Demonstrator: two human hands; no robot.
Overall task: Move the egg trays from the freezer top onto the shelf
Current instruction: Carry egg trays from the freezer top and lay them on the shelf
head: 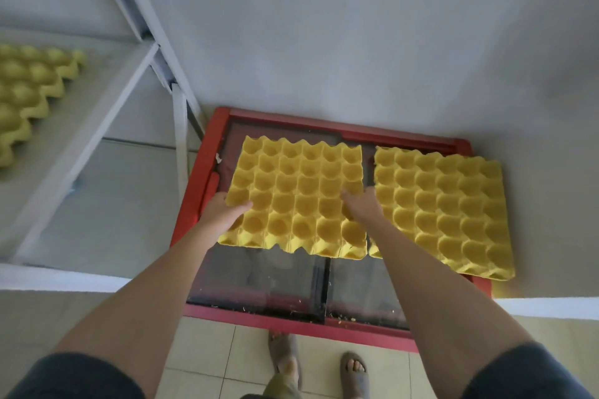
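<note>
Two yellow egg trays lie side by side on the red-framed glass freezer top (259, 285). My left hand (222, 212) grips the left edge of the left egg tray (295, 197), thumb on top. My right hand (363, 204) holds the same tray's right edge, thumb over the rim. The right egg tray (444, 210) lies untouched, overhanging the freezer's right side. On the grey metal shelf (87, 126) at the left sits another yellow egg tray (29, 91), partly cut off by the frame edge.
A grey wall (356, 26) rises behind the freezer. The shelf's upright posts (180, 126) stand close to the freezer's left corner. Tiled floor and my sandalled feet (324, 366) show below.
</note>
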